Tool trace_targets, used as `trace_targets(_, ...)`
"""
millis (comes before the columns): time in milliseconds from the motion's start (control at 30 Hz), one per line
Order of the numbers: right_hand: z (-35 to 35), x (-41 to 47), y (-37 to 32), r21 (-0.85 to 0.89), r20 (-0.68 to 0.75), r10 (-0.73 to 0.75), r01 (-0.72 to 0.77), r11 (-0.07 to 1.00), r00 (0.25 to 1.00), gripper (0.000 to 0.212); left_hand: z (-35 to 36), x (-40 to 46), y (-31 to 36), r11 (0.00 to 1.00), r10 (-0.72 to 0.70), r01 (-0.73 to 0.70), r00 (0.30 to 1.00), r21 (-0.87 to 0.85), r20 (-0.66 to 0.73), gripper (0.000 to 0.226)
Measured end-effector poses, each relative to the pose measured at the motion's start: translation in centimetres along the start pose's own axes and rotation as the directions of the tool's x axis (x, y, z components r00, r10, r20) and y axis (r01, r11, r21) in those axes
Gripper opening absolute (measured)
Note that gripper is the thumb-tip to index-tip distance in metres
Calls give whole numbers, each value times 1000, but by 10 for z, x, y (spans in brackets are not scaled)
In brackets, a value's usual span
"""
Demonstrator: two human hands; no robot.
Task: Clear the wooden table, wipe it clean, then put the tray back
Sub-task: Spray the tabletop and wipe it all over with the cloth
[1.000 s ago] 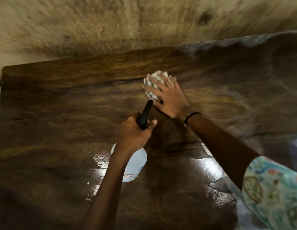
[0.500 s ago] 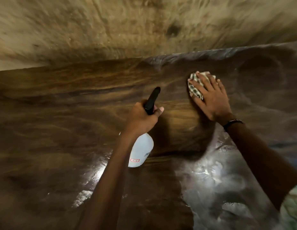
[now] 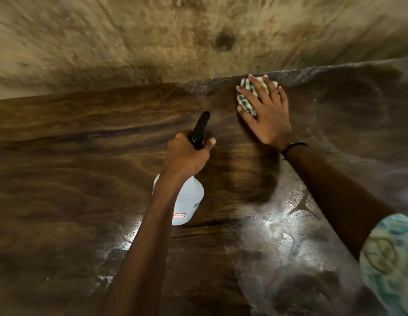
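Right hand [image 3: 268, 115] grip spread flat, fingers pressing a checked cloth [image 3: 246, 96] onto the table [image 3: 84, 179] by its far edge, left hand [image 3: 186, 156] grip curled round a spray bottle [image 3: 189, 201] nearer the body, wet sheen below both, tray out of view

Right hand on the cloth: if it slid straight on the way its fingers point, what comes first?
The right hand, pressing the checked cloth, would likely reach the table's far edge almost at once; beyond it only floor shows.

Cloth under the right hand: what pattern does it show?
A green-and-white check on the cloth, seen in the head view.
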State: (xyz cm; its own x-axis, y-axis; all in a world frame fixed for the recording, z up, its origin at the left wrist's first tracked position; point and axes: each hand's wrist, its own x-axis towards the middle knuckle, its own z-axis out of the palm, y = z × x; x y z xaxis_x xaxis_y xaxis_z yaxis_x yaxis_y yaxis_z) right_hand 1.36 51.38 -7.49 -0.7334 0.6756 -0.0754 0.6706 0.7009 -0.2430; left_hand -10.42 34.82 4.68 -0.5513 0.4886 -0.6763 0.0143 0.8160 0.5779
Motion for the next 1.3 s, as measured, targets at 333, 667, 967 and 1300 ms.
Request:
trace_targets(333, 27, 26, -119, -9, 141, -459, 465, 885, 877, 46, -15, 0, -8, 998, -13, 9, 998, -57, -59, 20)
trace_targets(667, 2, 14, -30, -25, 22, -25, 25, 999, 999, 53, -25, -7, -26, 997, -4, 2, 1000, -75, -29, 25)
trace_targets(967, 28, 33, -129, 29, 109, -495, 495, 868, 862, 47, -13, -12, -26, 1000, 4, -5, 999, -31, -34, 22)
trace_targets(1300, -16, -7, 47, -56, 36, -36, 38, 998, 999, 53, 1, -24, -25, 995, 18, -17, 1000, -94, 4, 18)
